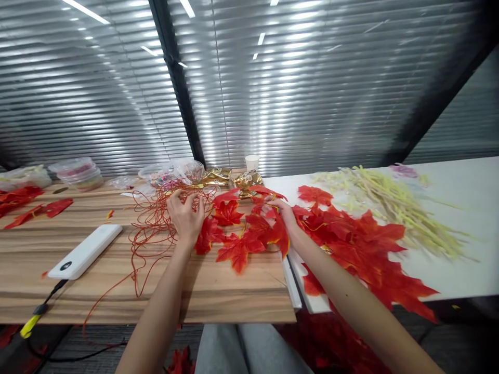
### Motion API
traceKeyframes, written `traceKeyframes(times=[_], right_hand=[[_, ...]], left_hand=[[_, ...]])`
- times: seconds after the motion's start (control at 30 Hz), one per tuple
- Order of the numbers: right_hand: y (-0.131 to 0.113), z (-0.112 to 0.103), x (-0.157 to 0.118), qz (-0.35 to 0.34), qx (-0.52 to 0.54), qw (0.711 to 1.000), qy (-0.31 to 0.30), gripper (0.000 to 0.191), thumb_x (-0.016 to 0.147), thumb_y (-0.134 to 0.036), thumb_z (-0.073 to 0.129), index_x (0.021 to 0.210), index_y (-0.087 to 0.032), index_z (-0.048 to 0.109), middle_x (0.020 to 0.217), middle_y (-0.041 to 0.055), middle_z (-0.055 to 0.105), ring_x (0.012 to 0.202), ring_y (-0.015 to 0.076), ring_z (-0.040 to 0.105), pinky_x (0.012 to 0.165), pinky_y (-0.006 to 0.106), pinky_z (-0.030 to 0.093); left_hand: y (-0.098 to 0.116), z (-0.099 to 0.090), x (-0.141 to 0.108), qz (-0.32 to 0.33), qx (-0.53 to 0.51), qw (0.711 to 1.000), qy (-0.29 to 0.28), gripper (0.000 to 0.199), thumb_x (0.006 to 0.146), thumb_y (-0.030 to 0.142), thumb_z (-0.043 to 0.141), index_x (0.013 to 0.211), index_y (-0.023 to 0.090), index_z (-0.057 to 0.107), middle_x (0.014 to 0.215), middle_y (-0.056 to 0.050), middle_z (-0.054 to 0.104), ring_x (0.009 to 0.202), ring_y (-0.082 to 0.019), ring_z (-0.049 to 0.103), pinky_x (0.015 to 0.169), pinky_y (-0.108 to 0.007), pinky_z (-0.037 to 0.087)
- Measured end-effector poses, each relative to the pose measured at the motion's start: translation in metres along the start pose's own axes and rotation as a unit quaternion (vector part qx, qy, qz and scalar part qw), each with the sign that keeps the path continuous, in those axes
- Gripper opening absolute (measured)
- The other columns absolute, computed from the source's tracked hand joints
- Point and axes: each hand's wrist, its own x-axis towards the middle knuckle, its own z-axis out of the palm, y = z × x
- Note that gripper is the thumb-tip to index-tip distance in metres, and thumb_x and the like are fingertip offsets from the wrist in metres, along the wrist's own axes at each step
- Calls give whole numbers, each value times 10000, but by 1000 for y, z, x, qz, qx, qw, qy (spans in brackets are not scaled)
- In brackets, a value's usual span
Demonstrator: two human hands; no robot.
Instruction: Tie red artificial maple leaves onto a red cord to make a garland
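Note:
My left hand point(185, 218) is over the tangle of thin red cord point(152, 223) on the wooden table, its fingers curled, with thumb and forefinger close to some strands. What it grips, if anything, is too small to make out. Red artificial maple leaves point(239, 249) lie between my two hands on the wood. My right hand point(284, 214) has its fingers around part of this leaf bunch near the table's right edge. A larger heap of red leaves point(351, 239) spreads beneath and beyond my right forearm, over the white table.
A white power bank point(86, 251) with a black cable lies left. Plastic tubs point(78, 174), gold packets point(245, 181) and a paper cup point(252, 162) line the back. Yellow strands point(397, 208) cover part of the white table point(475, 208). More leaves point(39, 212) sit far left.

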Motion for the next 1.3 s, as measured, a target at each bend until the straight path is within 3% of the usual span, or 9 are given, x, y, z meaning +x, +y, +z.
traceKeyframes(times=[0.07, 0.2, 0.33, 0.53, 0.67, 0.83, 1.03, 1.17, 1.3], right_hand=[[4, -4, 3, 12, 41, 999, -29, 117, 596, -195, 527, 713, -199, 536, 467, -71, 394, 396, 70, 359, 419, 212, 317], [8, -9, 7, 21, 80, 995, -54, 114, 608, -181, 521, 718, -190, 548, 459, -67, 354, 401, 68, 319, 408, 209, 291], [5, -7, 4, 17, 83, 995, -44, 108, 610, -166, 514, 711, -191, 543, 464, -65, 336, 414, 66, 318, 425, 205, 301], [2, -5, 2, 0, 52, 998, -39, 102, 607, -174, 492, 697, -194, 534, 456, -62, 318, 411, 75, 313, 438, 220, 316], [2, -6, 3, 2, 51, 998, -48, 97, 605, -169, 490, 687, -188, 540, 448, -61, 312, 416, 71, 322, 445, 211, 313], [0, -6, 2, -11, 14, 999, -48, 101, 594, -177, 490, 669, -189, 557, 421, -65, 315, 409, 72, 310, 448, 213, 297], [1, 1, -4, -29, -212, 977, -23, 106, 577, -173, 528, 641, -152, 610, 514, -40, 468, 431, 54, 317, 417, 206, 197], [4, 7, -8, -22, -286, 956, -59, 85, 607, -183, 522, 623, -150, 599, 473, -58, 429, 432, 56, 318, 426, 204, 210], [6, 7, -9, -44, -314, 946, -63, 77, 630, -180, 514, 602, -152, 580, 465, -61, 418, 436, 59, 321, 427, 201, 222]], left_hand=[[5, 1, -2, 46, -19, 998, -27, 198, 785, 335, 534, 846, 179, 640, 1013, -109, 521, 972, -235, 464, 851, -369, 351], [10, 7, -7, 111, -80, 978, -158, 233, 807, 377, 507, 901, 186, 603, 831, -57, 596, 829, -189, 515, 761, -305, 376], [10, 8, -8, 98, -79, 963, -239, 311, 823, 374, 485, 1055, 176, 544, 836, -51, 626, 821, -193, 531, 773, -311, 364], [9, 8, -8, 93, -66, 947, -301, 507, 771, 413, 550, 1217, 198, 441, 942, -57, 634, 921, -214, 527, 794, -325, 345], [7, 10, -10, 82, -44, 948, -304, 342, 811, 309, 495, 1134, 200, 517, 921, -48, 650, 916, -212, 532, 792, -338, 333], [2, 12, -10, 39, -5, 963, -268, 271, 810, 219, 455, 1048, 197, 584, 927, -61, 658, 895, -221, 540, 797, -355, 330], [3, 9, -7, -27, -21, 971, -236, 267, 810, 213, 432, 1029, 198, 584, 949, -60, 639, 886, -211, 549, 779, -339, 345], [12, 5, -6, -12, 4, 983, -181, 296, 748, 215, 492, 1035, 210, 564, 928, -65, 595, 919, -231, 516, 804, -363, 338], [22, -1, -7, 65, -19, 988, -137, 219, 714, 190, 511, 926, 186, 565, 920, -75, 581, 918, -235, 497, 875, -399, 315]])
